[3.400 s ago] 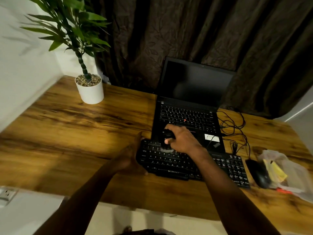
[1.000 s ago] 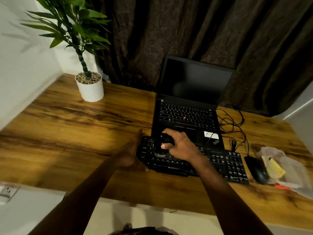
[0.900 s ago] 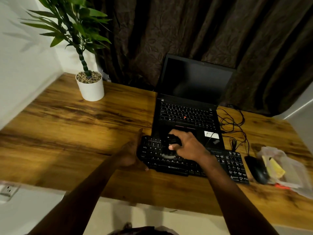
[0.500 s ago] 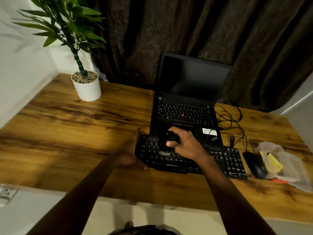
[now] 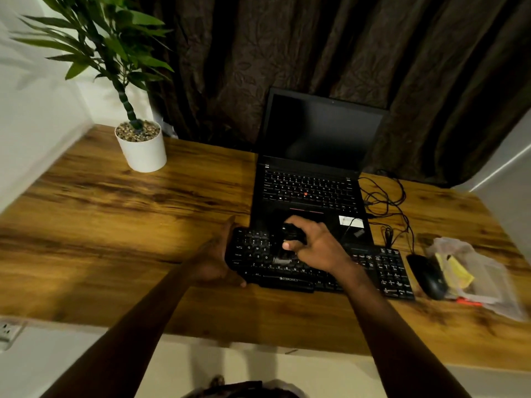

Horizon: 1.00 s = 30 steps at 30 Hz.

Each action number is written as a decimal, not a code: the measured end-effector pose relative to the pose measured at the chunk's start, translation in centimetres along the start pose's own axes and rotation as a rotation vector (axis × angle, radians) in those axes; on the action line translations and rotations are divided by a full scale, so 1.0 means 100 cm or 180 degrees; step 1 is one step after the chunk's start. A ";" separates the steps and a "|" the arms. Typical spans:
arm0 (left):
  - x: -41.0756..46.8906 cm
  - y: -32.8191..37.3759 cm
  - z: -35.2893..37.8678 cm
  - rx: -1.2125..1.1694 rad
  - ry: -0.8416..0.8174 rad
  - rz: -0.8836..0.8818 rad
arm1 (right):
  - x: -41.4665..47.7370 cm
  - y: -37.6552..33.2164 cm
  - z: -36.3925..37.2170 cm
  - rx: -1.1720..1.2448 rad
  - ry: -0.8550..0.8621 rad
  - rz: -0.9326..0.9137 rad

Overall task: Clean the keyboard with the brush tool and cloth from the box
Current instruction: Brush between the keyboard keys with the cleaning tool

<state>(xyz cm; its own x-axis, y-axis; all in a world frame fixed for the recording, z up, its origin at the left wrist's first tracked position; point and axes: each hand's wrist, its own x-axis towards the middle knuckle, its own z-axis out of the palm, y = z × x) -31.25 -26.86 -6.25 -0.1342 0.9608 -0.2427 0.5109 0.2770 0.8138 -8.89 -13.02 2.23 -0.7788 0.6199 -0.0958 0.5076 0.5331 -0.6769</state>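
Here, the right hand is curled over a small black brush tool, with the thumb on the near side and the other fingers wrapped over the top. The grey bristles below it touch the letter keys. The left hand grips the left end of the black plastic keyboard; one fingertip shows at the near edge and another finger reaches along the far corner. Both bare forearms come in from the bottom of the view.

The keyboard lies across the brown wooden desk, near its front edge. Its far edge meets the front of the open black laptop; whether it lies on the laptop or only touches it cannot be told. The laptop screen is dark.

Just beside the right end of the keyboard sits a black computer mouse. Next to the mouse lies a crumpled clear plastic bag with yellow things inside, too blurred to name. Thin black cables are tangled to the right of the laptop.

At the far left corner of the desk stands a white round pot with a green leafy plant. A dark brown curtain hangs behind the desk.
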 end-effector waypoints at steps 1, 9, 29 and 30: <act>0.000 0.000 0.000 -0.0040 0.0013 0.0003 | -0.002 0.002 -0.003 0.0015 0.0012 0.0033; -0.001 0.000 0.000 -0.0083 0.0040 -0.0116 | -0.015 0.029 -0.024 -0.0358 -0.0034 0.0363; 0.000 0.002 0.000 -0.0178 0.0017 -0.0061 | -0.023 0.022 -0.026 0.0075 0.0136 0.0402; 0.001 0.000 0.000 -0.0173 0.0026 -0.0052 | -0.023 0.023 -0.027 0.0131 0.0147 0.0405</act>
<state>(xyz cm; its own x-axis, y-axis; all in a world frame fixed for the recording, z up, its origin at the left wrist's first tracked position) -31.24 -26.75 -6.29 -0.1493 0.9561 -0.2522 0.4618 0.2929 0.8372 -4.93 -11.66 2.88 -0.6908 0.7074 -0.1497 0.5849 0.4251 -0.6908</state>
